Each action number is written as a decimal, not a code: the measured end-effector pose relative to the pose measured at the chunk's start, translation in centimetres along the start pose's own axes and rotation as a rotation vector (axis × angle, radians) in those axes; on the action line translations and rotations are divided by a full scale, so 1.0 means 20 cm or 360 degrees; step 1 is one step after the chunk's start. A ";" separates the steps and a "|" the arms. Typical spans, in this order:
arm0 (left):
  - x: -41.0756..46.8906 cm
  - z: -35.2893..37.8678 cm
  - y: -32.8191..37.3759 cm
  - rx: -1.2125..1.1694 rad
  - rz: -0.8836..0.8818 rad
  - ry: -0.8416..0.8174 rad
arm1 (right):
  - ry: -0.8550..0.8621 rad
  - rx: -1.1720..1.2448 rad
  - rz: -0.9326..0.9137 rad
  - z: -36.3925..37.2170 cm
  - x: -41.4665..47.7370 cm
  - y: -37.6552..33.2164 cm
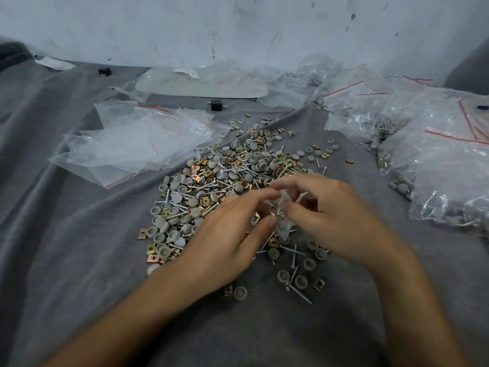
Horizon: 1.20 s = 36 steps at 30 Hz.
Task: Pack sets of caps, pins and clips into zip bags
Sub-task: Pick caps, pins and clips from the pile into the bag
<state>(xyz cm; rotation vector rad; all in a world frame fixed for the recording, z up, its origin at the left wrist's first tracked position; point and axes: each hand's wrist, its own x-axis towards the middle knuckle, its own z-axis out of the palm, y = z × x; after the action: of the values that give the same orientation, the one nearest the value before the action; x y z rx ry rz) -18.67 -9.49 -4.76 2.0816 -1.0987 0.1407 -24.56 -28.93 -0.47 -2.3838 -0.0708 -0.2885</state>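
Left hand (pixel 230 234) and right hand (pixel 333 215) both pinching zip bag (pixel 281 217) between them. Pins (pixel 277 209) inside possibly puncturing film, spilling onto pile (pixel 211 186) beneath hands.

view: head-worn | facing: forward, down | range: close over parts pile (pixel 211 181) | single view

Creased grey cloth (pixel 66 234) covers surface. Centre: loose heap of grey caps (pixel 176 197), pins (pixel 209 185), brass clips (pixel 196 177). Left of heap: pile of empty zip bags (pixel 137 144). Right: filled bags (pixel 436 165), heaped. Back: white board (pixel 201 83), black blocks (pixel 215 105) near it.
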 end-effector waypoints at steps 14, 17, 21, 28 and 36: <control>0.02 -0.11 -0.07 -0.0116 -0.0212 0.0337 | 0.0803 0.0096 0.0014 -0.32 -0.08 0.00; 0.02 -0.11 -0.07 -0.0081 -0.0188 0.0288 | 0.0793 0.0088 0.0055 -0.33 -0.10 -0.01; 0.03 -0.11 -0.07 -0.0262 -0.0272 0.0243 | 0.0642 0.0346 0.0055 -0.34 -0.11 -0.05; 0.26 -0.17 0.11 -0.0906 -0.0216 -0.0324 | 0.0122 0.0613 -0.0181 -0.32 -0.14 -0.11; 0.32 -0.15 0.17 -0.1568 -0.0222 -0.0408 | -0.0289 0.0858 -0.0283 -0.36 -0.16 -0.06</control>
<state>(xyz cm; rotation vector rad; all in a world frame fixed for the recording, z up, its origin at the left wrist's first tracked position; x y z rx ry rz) -16.52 -12.90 2.01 1.2771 -0.8875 -0.6322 -29.16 -32.76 4.80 -1.8619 -0.3963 -0.1136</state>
